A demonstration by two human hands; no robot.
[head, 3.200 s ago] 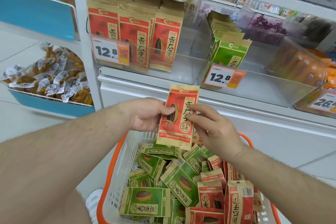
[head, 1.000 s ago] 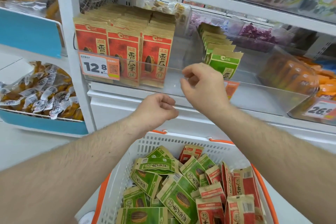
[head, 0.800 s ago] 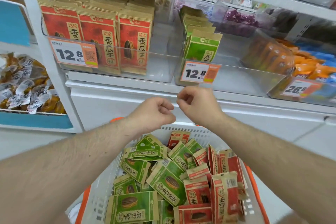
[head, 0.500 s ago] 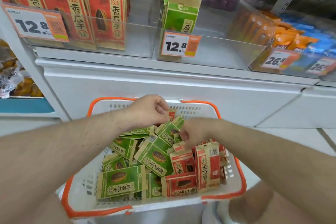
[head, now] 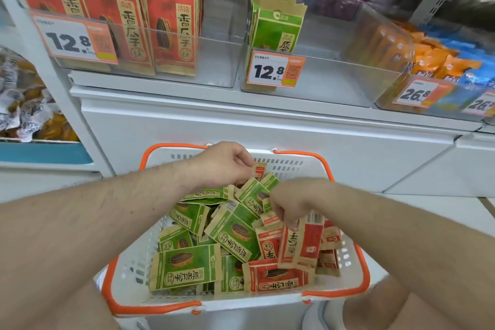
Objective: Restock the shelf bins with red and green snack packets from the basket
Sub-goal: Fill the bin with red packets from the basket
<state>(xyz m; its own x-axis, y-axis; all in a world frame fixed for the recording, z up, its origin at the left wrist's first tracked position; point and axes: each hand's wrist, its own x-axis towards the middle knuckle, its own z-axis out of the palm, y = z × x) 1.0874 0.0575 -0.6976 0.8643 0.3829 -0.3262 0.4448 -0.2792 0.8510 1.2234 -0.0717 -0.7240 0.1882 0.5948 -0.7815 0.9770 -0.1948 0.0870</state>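
A white basket with an orange rim (head: 150, 308) sits below me, holding several green snack packets (head: 184, 265) and red snack packets (head: 273, 277) in a loose heap. My right hand (head: 289, 201) reaches down into the heap and pinches the top of an upright red packet (head: 308, 241) that shows its barcode side. My left hand (head: 225, 163) hovers over the basket's far edge with curled fingers, its fingertips beside another red packet (head: 258, 171). On the shelf, a clear bin (head: 214, 61) holds upright red packets (head: 166, 29). The bin to its right (head: 334, 80) holds one row of green packets (head: 276, 27).
Price tags reading 12.8 hang on both bin fronts (head: 276, 69). Further right a bin holds orange and blue packets (head: 439, 61). Wrapped snacks lie in a blue tray (head: 26, 115) at the left. A white cabinet front (head: 267, 128) stands behind the basket.
The red packet held in both hands earlier is out of my hands. My right hand dropped from the shelf bin into the basket and took a red packet. The view tilted downward.
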